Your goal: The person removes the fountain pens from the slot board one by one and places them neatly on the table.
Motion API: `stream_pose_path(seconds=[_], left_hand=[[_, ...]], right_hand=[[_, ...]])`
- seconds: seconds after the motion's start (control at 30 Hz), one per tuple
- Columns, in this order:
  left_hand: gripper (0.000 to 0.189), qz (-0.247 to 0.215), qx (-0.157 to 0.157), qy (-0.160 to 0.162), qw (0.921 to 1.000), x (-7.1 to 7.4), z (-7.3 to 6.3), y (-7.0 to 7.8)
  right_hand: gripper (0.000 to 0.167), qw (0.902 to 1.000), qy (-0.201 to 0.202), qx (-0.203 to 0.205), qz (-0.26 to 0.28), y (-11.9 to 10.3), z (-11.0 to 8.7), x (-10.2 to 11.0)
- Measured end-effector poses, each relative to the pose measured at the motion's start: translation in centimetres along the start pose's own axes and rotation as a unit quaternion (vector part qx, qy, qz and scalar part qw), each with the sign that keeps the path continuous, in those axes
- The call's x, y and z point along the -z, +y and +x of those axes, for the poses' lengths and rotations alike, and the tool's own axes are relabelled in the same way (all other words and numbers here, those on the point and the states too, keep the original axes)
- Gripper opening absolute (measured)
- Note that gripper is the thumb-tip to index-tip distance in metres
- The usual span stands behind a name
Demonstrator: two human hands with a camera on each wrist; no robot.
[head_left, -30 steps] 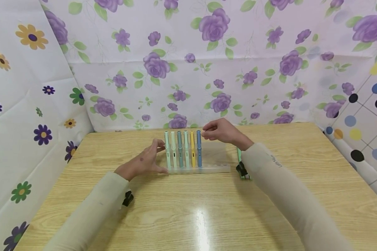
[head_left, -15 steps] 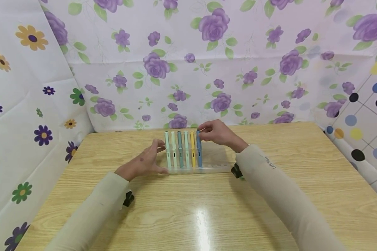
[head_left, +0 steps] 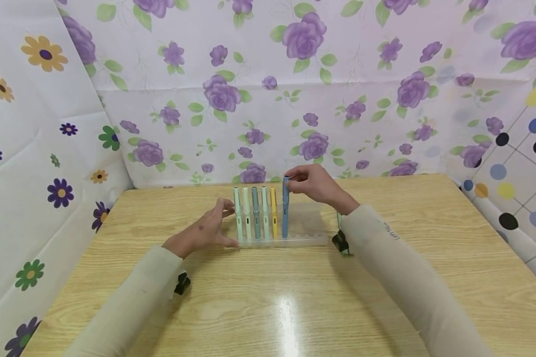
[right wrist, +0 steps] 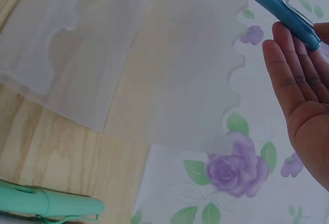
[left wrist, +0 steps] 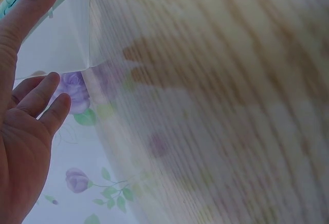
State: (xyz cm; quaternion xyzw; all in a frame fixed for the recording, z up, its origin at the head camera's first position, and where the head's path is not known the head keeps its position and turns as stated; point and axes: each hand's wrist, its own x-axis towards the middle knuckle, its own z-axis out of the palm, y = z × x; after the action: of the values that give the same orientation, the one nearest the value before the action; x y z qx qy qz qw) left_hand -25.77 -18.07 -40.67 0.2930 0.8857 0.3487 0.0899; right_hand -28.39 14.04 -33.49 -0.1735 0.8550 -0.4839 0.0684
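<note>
A clear plastic pen stand (head_left: 310,241) with a notched edge stands on the table near the back. Several capped pens lean in its left part: pale green, dark teal and a yellow one (head_left: 274,212). My right hand (head_left: 317,184) pinches the top of the blue pen (head_left: 285,210) between thumb and fingers. That pen stands taller than the rest, its lower end close over the stand's front strip. At the stand's left end, my left hand (head_left: 212,224) holds it, thumb at the front and fingers behind. The left wrist view shows this thumb (left wrist: 32,5) across the stand's side.
A mint green pen (right wrist: 51,202) lies on the wooden table (head_left: 232,292) right of the stand, mostly hidden under my right wrist in the head view. Flower-patterned cloth (head_left: 259,109) hangs close behind the table's back edge. Black camera mounts sit under both wrists.
My right hand has come left to the blue pen, taken hold of its top, and raised it slightly while drawing it right. The left hand has stayed on the stand.
</note>
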Motion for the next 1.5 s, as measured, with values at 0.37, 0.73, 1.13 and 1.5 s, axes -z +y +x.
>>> stream_pose_path(seconds=[0.37, 0.73, 1.13, 1.5], left_hand=[[0.094, -0.001, -0.01, 0.0, 0.9999, 0.1, -0.1, 0.0], [0.094, 0.002, -0.015, 0.0, 0.9999, -0.1, -0.1, -0.2], [0.093, 0.003, -0.015, -0.004, 0.9999, 0.1, 0.0, 0.0], [0.093, 0.001, -0.011, -0.007, 0.9999, 0.1, 0.0, -0.1]], right_hand=[[0.039, 0.9996, 0.006, -0.009, 0.027, 0.3, -1.6, 2.4], [0.04, 0.9994, 0.01, -0.021, 0.027, 1.5, -3.3, 4.8], [0.043, 0.9987, 0.024, -0.036, 0.026, 3.0, -4.8, 6.8], [0.046, 0.9982, 0.037, -0.044, 0.018, 4.5, -5.8, 8.2]])
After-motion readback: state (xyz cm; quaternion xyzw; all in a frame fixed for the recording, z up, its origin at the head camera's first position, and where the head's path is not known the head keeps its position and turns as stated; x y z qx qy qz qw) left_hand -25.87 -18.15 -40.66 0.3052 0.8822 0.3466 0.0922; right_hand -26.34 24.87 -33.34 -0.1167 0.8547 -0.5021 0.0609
